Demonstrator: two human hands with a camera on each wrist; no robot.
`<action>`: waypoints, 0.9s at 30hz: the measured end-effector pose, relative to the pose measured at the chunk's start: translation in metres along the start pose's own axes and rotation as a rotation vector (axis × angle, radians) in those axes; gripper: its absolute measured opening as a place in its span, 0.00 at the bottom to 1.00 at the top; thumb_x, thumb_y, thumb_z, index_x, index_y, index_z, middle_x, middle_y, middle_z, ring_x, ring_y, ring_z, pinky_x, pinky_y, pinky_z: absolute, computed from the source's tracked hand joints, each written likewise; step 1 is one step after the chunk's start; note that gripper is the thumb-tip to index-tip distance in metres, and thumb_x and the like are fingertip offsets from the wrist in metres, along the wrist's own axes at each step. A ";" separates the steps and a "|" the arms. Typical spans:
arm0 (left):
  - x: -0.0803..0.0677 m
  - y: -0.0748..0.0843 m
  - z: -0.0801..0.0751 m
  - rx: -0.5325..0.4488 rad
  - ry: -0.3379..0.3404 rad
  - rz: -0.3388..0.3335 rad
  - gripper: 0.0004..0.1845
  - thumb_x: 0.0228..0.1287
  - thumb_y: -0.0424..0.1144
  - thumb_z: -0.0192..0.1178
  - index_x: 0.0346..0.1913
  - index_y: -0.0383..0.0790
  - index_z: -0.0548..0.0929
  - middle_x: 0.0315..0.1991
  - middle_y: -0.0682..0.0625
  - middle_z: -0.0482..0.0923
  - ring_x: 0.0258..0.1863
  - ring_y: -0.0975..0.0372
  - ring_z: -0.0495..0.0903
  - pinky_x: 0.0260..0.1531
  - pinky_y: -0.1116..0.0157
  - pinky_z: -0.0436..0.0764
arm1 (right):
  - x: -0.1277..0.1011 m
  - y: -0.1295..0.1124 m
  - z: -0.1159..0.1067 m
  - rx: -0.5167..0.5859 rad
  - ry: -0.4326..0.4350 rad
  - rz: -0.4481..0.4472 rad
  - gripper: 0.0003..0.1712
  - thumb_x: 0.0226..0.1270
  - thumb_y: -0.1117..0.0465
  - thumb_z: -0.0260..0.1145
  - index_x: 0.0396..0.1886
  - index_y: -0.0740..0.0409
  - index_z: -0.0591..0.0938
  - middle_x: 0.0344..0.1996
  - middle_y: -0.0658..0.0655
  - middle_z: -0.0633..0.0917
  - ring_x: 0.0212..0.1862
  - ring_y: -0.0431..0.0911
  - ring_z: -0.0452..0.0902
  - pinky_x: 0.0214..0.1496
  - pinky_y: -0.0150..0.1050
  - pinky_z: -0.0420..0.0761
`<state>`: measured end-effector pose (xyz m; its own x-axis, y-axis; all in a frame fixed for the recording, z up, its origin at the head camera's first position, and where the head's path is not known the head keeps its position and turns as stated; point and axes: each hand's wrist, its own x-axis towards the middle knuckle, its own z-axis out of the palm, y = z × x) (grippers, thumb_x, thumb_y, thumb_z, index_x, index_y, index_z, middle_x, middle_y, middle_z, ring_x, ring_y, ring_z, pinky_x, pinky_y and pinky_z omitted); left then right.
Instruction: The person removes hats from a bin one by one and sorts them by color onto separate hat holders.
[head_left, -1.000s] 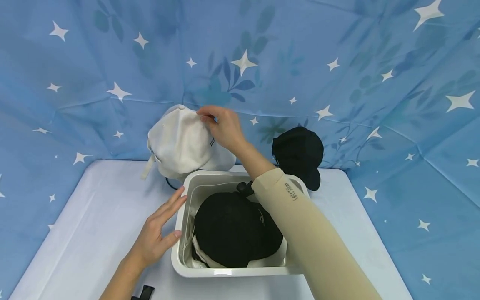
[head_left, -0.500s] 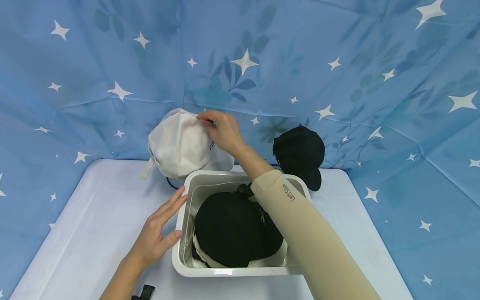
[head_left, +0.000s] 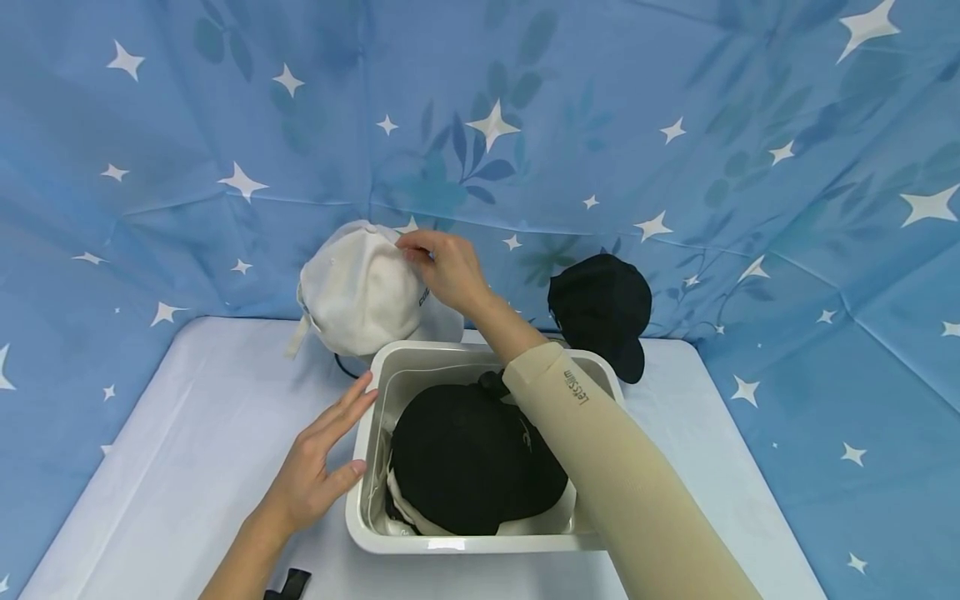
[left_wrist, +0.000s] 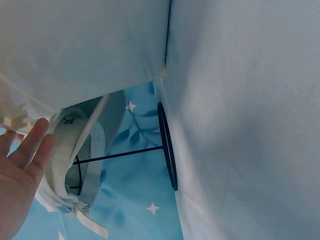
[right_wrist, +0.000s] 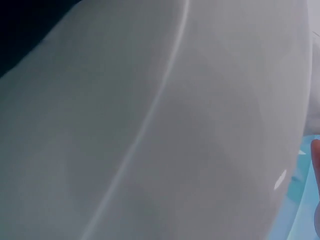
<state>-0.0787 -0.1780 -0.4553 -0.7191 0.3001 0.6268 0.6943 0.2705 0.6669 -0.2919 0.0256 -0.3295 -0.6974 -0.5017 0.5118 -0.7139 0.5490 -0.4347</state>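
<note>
The white cap (head_left: 360,287) has sunk slightly onto its stand behind the tub (head_left: 360,500), the right hand (head_left: 446,267) pinching its crown, seemingly seating it, left hand (head_left: 318,467) flat against the tub.

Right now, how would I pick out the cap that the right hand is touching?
Find the white tub mid-table. Just behind its far left corner a white cap sits on a thin black wire stand, the right hand on its crown. The other raised cap is black.

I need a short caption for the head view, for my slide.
Right hand grips a white cap; left hand touches the tub.
</note>
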 end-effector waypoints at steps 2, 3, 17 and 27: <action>0.000 0.000 0.000 -0.002 -0.001 0.005 0.38 0.59 0.37 0.60 0.76 0.31 0.71 0.80 0.36 0.61 0.79 0.52 0.62 0.76 0.68 0.60 | -0.001 0.000 0.000 -0.002 -0.012 0.015 0.12 0.76 0.66 0.66 0.53 0.60 0.90 0.50 0.56 0.91 0.49 0.49 0.87 0.51 0.39 0.83; 0.000 0.000 0.000 -0.001 -0.001 0.007 0.38 0.59 0.37 0.61 0.76 0.31 0.71 0.80 0.36 0.61 0.79 0.52 0.62 0.76 0.68 0.60 | -0.002 0.001 0.001 -0.002 -0.018 0.024 0.12 0.76 0.66 0.66 0.53 0.59 0.90 0.50 0.56 0.91 0.48 0.49 0.87 0.51 0.39 0.83; 0.000 -0.001 0.001 -0.004 0.002 0.015 0.38 0.60 0.37 0.61 0.75 0.30 0.71 0.79 0.35 0.61 0.79 0.52 0.62 0.76 0.68 0.60 | -0.009 -0.001 -0.016 -0.023 -0.119 0.098 0.16 0.76 0.65 0.66 0.59 0.59 0.87 0.50 0.56 0.89 0.49 0.48 0.86 0.51 0.41 0.83; -0.001 0.000 0.001 0.013 0.002 -0.005 0.39 0.56 0.34 0.60 0.75 0.31 0.72 0.79 0.36 0.62 0.79 0.54 0.63 0.75 0.68 0.59 | -0.012 -0.013 -0.050 -0.052 -0.154 0.151 0.22 0.77 0.56 0.67 0.66 0.54 0.83 0.59 0.53 0.86 0.54 0.45 0.85 0.52 0.44 0.83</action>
<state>-0.0780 -0.1778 -0.4562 -0.7223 0.2968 0.6247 0.6913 0.2835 0.6646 -0.2713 0.0577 -0.2931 -0.8004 -0.5049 0.3232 -0.5992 0.6571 -0.4573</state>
